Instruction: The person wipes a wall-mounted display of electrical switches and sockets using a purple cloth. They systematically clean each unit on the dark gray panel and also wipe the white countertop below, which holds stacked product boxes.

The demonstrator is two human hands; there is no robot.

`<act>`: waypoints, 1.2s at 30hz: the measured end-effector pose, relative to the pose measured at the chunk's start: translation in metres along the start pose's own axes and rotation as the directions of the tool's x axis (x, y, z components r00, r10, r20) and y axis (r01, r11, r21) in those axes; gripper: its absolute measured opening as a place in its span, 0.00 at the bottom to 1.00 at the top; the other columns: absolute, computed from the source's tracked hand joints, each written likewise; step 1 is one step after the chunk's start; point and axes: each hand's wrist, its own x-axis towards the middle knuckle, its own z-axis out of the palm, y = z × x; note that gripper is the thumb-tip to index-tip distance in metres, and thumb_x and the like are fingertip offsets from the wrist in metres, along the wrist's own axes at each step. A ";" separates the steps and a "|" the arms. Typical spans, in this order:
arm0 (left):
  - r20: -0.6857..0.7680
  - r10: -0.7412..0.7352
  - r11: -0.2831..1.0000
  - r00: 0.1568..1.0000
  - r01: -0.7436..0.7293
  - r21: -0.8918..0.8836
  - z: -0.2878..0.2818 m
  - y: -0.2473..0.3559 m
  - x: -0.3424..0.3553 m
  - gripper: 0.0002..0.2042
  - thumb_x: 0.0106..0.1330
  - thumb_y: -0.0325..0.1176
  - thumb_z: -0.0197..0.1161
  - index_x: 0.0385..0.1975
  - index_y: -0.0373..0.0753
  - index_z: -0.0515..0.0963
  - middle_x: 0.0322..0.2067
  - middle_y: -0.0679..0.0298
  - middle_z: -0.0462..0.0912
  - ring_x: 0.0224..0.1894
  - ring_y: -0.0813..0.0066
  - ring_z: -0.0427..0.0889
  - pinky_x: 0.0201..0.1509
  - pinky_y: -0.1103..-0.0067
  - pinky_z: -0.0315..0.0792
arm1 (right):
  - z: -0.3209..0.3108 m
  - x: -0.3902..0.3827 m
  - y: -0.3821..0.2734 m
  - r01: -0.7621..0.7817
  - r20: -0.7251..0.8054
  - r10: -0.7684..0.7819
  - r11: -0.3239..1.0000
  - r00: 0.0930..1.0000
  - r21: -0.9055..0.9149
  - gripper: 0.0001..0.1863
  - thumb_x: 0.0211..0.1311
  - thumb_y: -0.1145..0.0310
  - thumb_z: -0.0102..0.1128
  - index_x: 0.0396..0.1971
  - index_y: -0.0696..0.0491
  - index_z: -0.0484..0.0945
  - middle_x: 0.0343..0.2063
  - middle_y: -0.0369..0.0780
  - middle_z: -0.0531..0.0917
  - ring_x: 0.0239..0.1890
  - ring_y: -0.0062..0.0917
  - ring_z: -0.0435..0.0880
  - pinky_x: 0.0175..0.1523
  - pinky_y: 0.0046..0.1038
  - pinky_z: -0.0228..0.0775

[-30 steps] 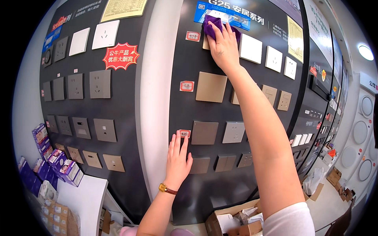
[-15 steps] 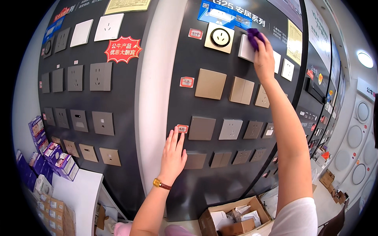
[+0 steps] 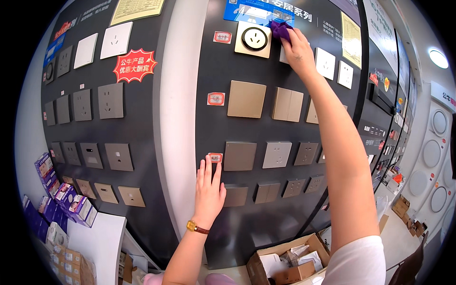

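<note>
My right hand (image 3: pixel 298 51) is raised to the top row of a dark display panel, its fingers closed on a bunched purple cloth (image 3: pixel 281 31). The cloth is at the upper right edge of a gold-framed socket with a round black face (image 3: pixel 254 40). A white switch plate (image 3: pixel 283 57) is partly hidden behind this hand. Lower down, my left hand (image 3: pixel 210 192) lies flat with fingers stretched out against the panel. Its fingertips reach a small red-and-white label (image 3: pixel 215 158), beside a square grey plate (image 3: pixel 240 156). A watch (image 3: pixel 196 227) circles that wrist.
Rows of gold, grey and white plates cover the panel (image 3: pixel 280 218). A pale pillar (image 3: pixel 178 118) divides it from another panel at left. Below stand an open carton (image 3: pixel 256 270) and a white table (image 3: pixel 102 237) near purple boxes (image 3: pixel 81 209).
My right hand has moved left with the purple cloth, from the white plate toward the round-faced socket. White sockets to its right now show more. My left hand stays against the panel.
</note>
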 end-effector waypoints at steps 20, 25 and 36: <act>0.053 0.020 0.999 0.998 -0.017 -0.041 -0.008 -0.008 -0.002 0.26 0.60 0.24 0.61 0.61 0.32 0.69 0.72 0.50 0.51 0.73 0.51 0.53 0.70 0.63 0.61 | -0.099 -0.056 0.046 -0.478 -0.028 0.498 0.813 0.867 -0.333 0.12 0.63 0.63 0.55 0.42 0.55 0.76 0.36 0.46 0.81 0.42 0.45 0.80 0.45 0.42 0.72; 0.069 0.009 0.999 0.998 -0.006 -0.043 -0.013 -0.001 0.000 0.25 0.61 0.25 0.60 0.61 0.32 0.69 0.71 0.49 0.51 0.73 0.50 0.53 0.71 0.63 0.59 | -0.082 -0.073 0.106 -0.520 -0.095 0.539 0.729 0.837 -0.446 0.19 0.63 0.62 0.55 0.51 0.56 0.71 0.48 0.51 0.76 0.49 0.48 0.77 0.53 0.43 0.71; 0.032 0.003 1.000 0.999 -0.004 0.007 -0.005 0.003 0.000 0.27 0.59 0.23 0.61 0.61 0.33 0.69 0.72 0.45 0.47 0.72 0.42 0.50 0.70 0.58 0.59 | -0.047 -0.123 0.050 -0.395 0.162 0.409 0.912 0.898 -0.112 0.29 0.72 0.61 0.46 0.71 0.45 0.56 0.69 0.52 0.58 0.75 0.41 0.49 0.74 0.39 0.44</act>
